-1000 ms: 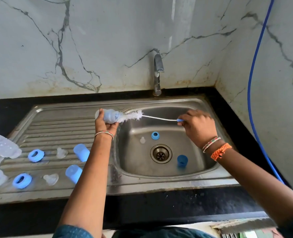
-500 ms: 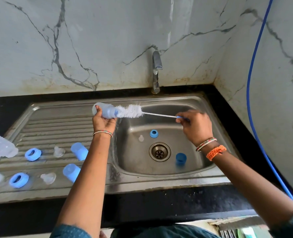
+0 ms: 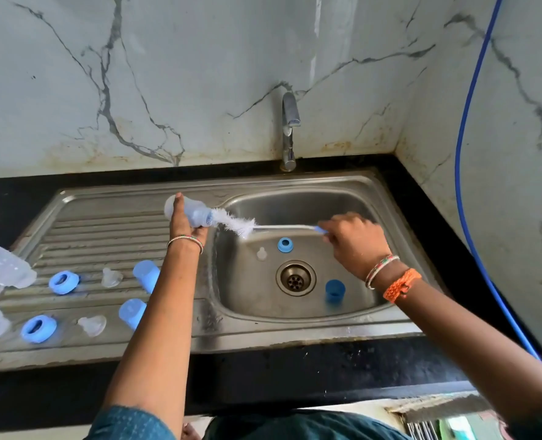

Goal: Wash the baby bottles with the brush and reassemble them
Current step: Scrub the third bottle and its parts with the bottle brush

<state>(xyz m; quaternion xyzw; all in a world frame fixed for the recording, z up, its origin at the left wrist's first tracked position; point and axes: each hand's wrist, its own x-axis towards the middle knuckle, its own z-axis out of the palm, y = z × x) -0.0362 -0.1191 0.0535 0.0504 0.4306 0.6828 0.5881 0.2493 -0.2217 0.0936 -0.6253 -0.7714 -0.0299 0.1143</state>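
Note:
My left hand (image 3: 183, 225) grips a clear baby bottle (image 3: 196, 214) held on its side over the sink's left rim. A white bristle brush (image 3: 236, 224) sticks out of the bottle's mouth; most of the bristles are outside. My right hand (image 3: 353, 239) pinches the blue end of the brush's handle over the basin. In the basin lie a blue collar ring (image 3: 284, 244), a clear teat (image 3: 261, 253) and a blue cap (image 3: 335, 290).
On the ribbed drainboard (image 3: 104, 230) lie two blue rings (image 3: 63, 282), two clear teats (image 3: 111, 277), two blue caps (image 3: 147, 276) and two clear bottles (image 3: 2, 265) at the left edge. The tap (image 3: 289, 131) is off. A blue hose (image 3: 463, 154) hangs down the right wall.
The brush has slid out of the bottle to the right, so more bristles show. Both hands stay in roughly the same place.

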